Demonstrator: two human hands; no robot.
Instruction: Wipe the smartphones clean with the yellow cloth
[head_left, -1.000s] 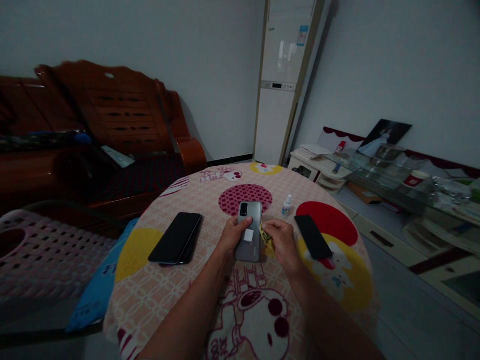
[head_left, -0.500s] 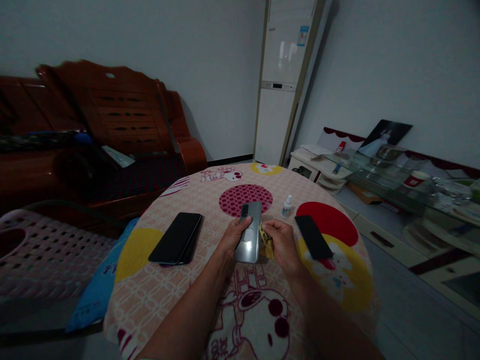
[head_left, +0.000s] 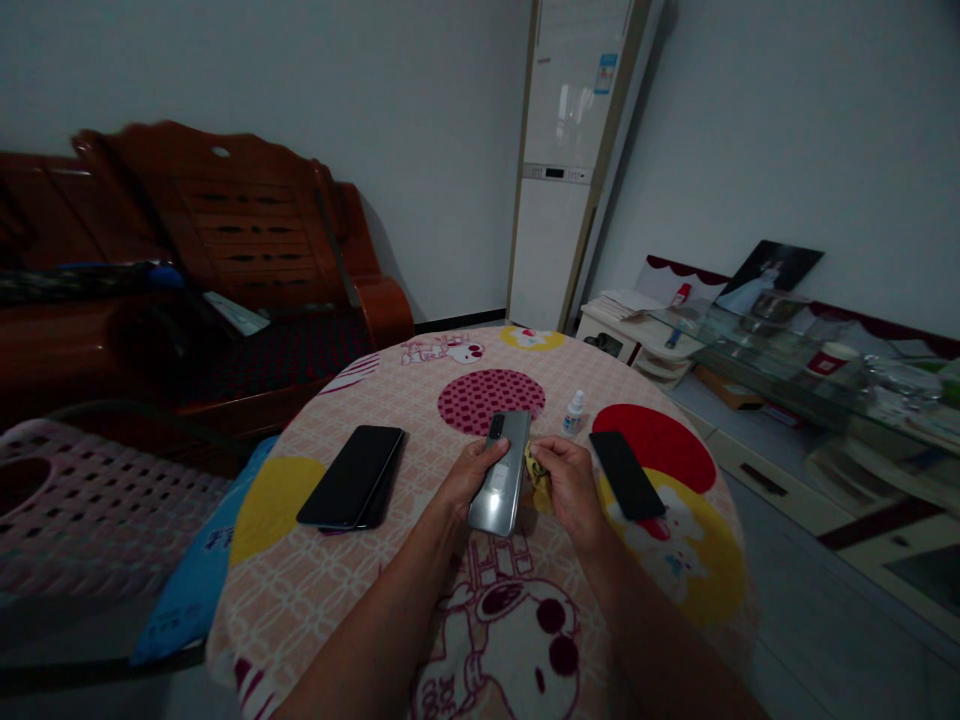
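My left hand (head_left: 471, 475) grips a silver smartphone (head_left: 502, 485) by its left side, thumb across the back, which faces up with the camera block at the far end. Pinched in my right hand (head_left: 566, 480) is a yellow cloth (head_left: 538, 485) with dark markings, held against the phone's right edge. A small white dropper-type bottle (head_left: 574, 412) stands upright beyond my right hand. To the right lies a black smartphone (head_left: 627, 475), and on the left a stack of dark smartphones (head_left: 354, 475) rests screen up.
The round table wears a patterned cloth (head_left: 322, 590). A wooden sofa (head_left: 247, 230) stands at the back left, a pink woven chair (head_left: 97, 510) and blue bag (head_left: 202, 560) at near left. A glass-topped cabinet (head_left: 780, 370) runs along the right; a tall air conditioner (head_left: 555, 230) fills the corner.
The silver phone has tilted and shifted slightly right and towards me in my left hand. My right hand has moved slightly right with the cloth, staying at the phone's edge.
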